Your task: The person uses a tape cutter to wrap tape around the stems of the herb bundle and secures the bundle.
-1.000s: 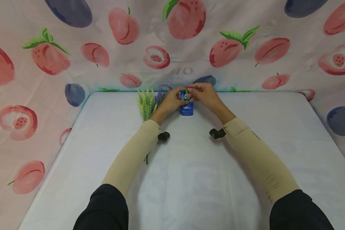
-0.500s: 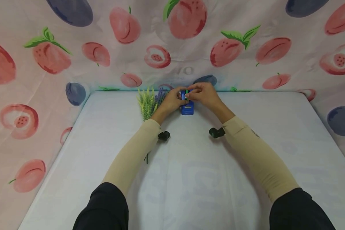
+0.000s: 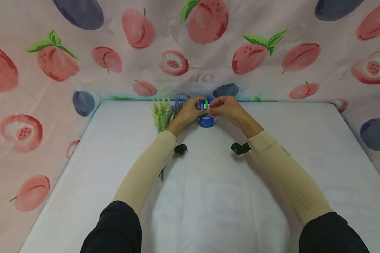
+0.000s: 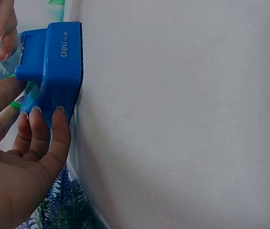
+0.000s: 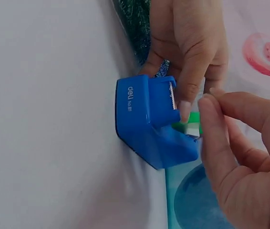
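A blue tape dispenser [image 3: 206, 122] marked "deli" stands on the far edge of the white table, with a green-cored tape roll [image 5: 193, 125] in it. My left hand [image 3: 190, 109] grips it from the left. In the left wrist view its fingertips lie against the dispenser's [image 4: 64, 62] side, and in the right wrist view its thumb touches the green core. My right hand [image 3: 229, 109] is close on the other side, fingers bent. In the right wrist view its thumb and index fingertips [image 5: 206, 102] meet beside the roll; whether clear tape is between them cannot be seen.
Left of the dispenser lies a bunch of artificial yellow-green and purple flowers [image 3: 161, 114], partly under my left arm, its stems [image 3: 162, 174] toward me. A fruit-printed cloth [image 3: 139, 56] hangs behind the white table [image 3: 215, 196]. Black wrist cameras [image 3: 180, 149] sit on both sleeves.
My right hand has drawn slightly toward me and down from the top of the roll, uncovering more of the green core. My left hand and the dispenser stay nearly in place.
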A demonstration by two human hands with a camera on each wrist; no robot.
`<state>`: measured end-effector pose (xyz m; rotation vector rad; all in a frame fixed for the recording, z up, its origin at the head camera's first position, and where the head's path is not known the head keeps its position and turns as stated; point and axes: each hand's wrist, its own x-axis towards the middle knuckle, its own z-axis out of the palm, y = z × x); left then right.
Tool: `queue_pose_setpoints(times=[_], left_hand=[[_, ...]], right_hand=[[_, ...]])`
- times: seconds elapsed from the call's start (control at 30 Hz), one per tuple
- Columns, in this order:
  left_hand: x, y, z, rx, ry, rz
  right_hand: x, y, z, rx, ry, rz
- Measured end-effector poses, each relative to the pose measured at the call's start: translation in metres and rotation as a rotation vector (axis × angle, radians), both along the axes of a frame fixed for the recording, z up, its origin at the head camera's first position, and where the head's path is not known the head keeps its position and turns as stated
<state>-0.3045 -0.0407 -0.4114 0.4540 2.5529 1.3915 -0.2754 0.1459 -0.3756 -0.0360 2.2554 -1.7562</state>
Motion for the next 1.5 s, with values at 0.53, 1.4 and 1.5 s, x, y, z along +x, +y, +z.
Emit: queue_pose_setpoints(times=[0.53, 1.4, 1.5], left_hand=[[0.002, 0.004, 0.001, 0.058, -0.096, 0.048], [0.001, 0.004, 0.000, 0.073, -0.093, 0.035], [0.001, 0.004, -0.001, 0.084, -0.079, 0.031]], right_hand=[[0.003, 0.010, -0.014, 0.049, -0.042, 0.099], [0.034, 0.005, -0.020, -0.026, -0.047, 0.035], [0.037, 0.004, -0.019, -0.027, -0.062, 0.028]])
